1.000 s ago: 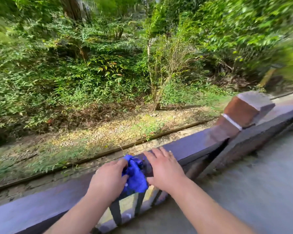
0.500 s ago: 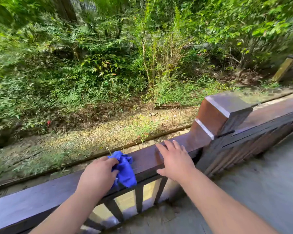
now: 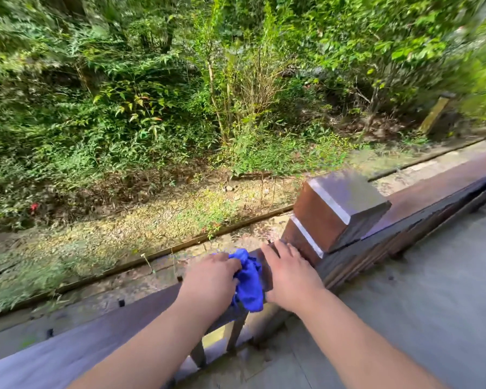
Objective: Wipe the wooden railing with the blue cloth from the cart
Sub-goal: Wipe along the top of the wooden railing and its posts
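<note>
A dark brown wooden railing [image 3: 76, 343] runs from lower left to upper right across the head view. My left hand [image 3: 209, 280] presses a crumpled blue cloth [image 3: 249, 282] onto the rail's top, fingers closed over it. My right hand [image 3: 289, 272] lies flat on the rail just right of the cloth, fingers together, its fingertips close to the base of the square post [image 3: 340, 206]. The cloth hangs partly over the near side of the rail. No cart is visible.
The square post stands up from the rail right beside my right hand. The rail continues beyond it [image 3: 438, 189] to the right. Thin balusters [image 3: 236, 332] run under the rail. A grey floor [image 3: 418, 304] lies at right. Gravel and dense green bushes [image 3: 180, 108] lie beyond.
Both hands have slid right along the rail toward the post, the left hand carrying the cloth. The gap between the hands has closed, and the view has shifted slightly.
</note>
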`<state>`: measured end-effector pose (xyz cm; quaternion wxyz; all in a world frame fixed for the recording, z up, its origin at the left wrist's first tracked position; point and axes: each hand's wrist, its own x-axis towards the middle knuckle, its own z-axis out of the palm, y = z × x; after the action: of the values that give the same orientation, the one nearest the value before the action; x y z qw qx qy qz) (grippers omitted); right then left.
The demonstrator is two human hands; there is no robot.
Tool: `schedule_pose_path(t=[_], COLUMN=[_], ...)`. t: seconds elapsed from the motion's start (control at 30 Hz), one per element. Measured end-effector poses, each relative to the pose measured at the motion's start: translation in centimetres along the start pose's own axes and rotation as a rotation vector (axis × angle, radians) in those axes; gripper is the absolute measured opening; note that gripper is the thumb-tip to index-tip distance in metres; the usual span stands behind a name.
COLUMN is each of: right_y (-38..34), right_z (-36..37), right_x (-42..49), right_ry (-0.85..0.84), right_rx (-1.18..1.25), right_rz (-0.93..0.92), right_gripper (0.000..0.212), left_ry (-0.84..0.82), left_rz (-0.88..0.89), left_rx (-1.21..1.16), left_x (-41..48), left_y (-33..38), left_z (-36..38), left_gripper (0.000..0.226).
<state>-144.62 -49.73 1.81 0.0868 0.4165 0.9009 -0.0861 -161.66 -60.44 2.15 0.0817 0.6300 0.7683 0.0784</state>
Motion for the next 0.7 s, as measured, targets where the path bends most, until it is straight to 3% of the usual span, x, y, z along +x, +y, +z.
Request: schedule_pose_path(t=[0.17,0.47,0.7], right_y=[0.2,1.8,5.4], right_z=[-0.2,-0.8,-0.2], right_x=[0.6,-1.0,-5.0], right_ry=[0.087,0.115,0.173], right_rx=[-0.041,0.169,0.253], right_rz=[-0.003,-0.058,-0.292], right_gripper=[0.079,0.093,0.098], left_ry=[-0.021,-0.154,-0.134], left_rz=[0.072,0.01,-0.168], left_rx=[-0.057,-0.016,-0.167], left_x=[4.7,7.3,5.0], left_y=[2.9,4.2,7.1], left_z=[0.1,-0.8,-1.1], left_gripper=[0.017,0.013,0.01])
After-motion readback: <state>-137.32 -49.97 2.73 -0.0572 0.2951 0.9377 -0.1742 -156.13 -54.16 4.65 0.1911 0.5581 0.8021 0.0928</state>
